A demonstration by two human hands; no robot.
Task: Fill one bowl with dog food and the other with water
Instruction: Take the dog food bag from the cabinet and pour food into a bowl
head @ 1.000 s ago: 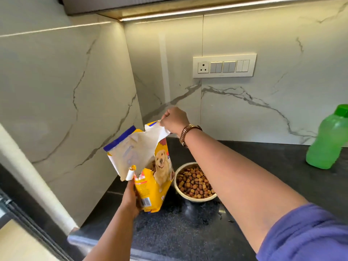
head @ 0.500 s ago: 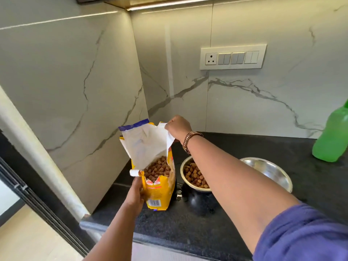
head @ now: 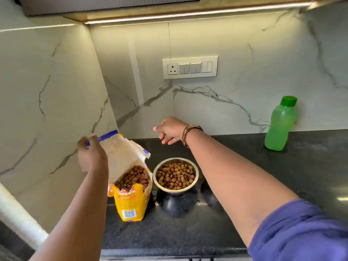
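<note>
I'm at a black speckled countertop [head: 188, 230] tucked into a corner of white marble-veined wall [head: 235, 95], with a strip light glowing under the cabinet above and a switch panel [head: 190, 67] with one socket on the back wall. Over on the right, against that wall, a green bottle [head: 279, 125] stands upright with its green cap on.

The yellow dog food bag [head: 131, 200] stands upright on the counter, long axis vertical, barcode facing me, its torn mouth gaping up and its white inner flap leaning back to the left. It's loaded with brown kibble [head: 134, 177] close to the tear.

Just to its right, nearly touching, sits the steel bowl [head: 176, 190], mouth up, kibble heaped across it. The second bowl I can't see; my right forearm covers that patch of counter.

My left hand [head: 91, 155] is up at the bag's blue top edge, blurred; the fingers look curled at the flap, though I can't tell for sure that they pinch it. My right hand [head: 170, 129], watch [head: 188, 133] on the wrist, hangs above the counter behind the bowl, fingers loose and spread, holding nothing.
</note>
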